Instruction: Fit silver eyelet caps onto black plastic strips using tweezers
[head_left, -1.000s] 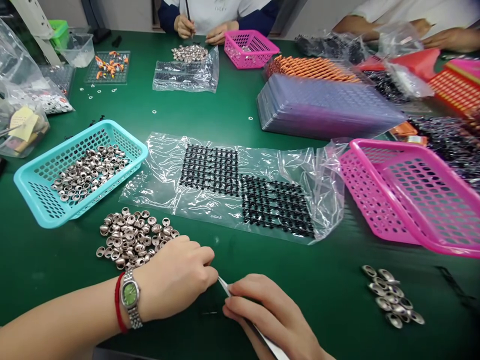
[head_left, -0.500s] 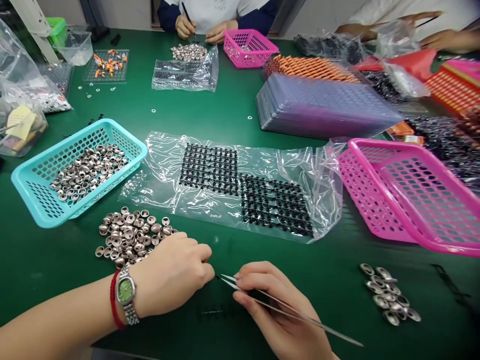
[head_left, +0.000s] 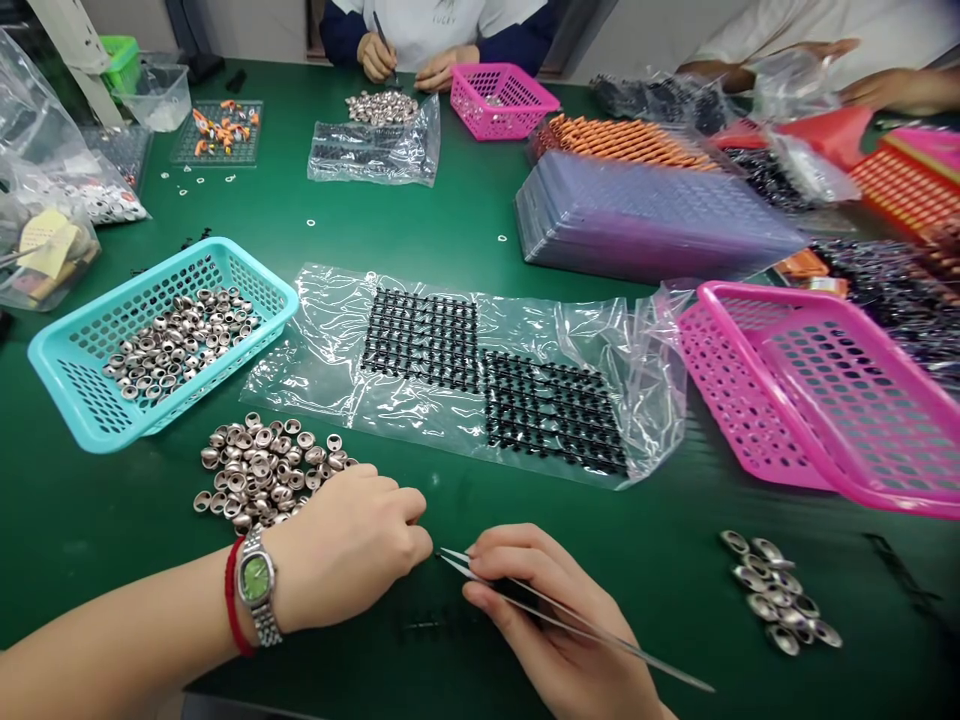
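Note:
My left hand [head_left: 360,550], with a watch [head_left: 256,580] and a red band at its wrist, is closed, its fingertips curled out of sight; what it pinches is hidden. My right hand [head_left: 559,615] holds metal tweezers [head_left: 600,632], their tips close to the left fingertips beside a tiny dark piece [head_left: 439,553]. Beyond the left hand lies a heap of silvery rings [head_left: 262,465]. Black part grids [head_left: 420,338] rest on a clear plastic bag [head_left: 322,375]. A small dark part [head_left: 426,622] lies on the table between my forearms.
A turquoise basket [head_left: 56,375] with silvery rings stands left; a pink basket [head_left: 795,400] stands right, near a small pile of silvery pieces [head_left: 780,595]. Stacked clear trays [head_left: 645,215] lie beyond. Across the green table [head_left: 405,230], a person's hands [head_left: 379,58] work with a thin tool.
The tweezers' rear end has shifted slightly left, and their tips are a little nearer my left fingertips. The whole view has moved slightly.

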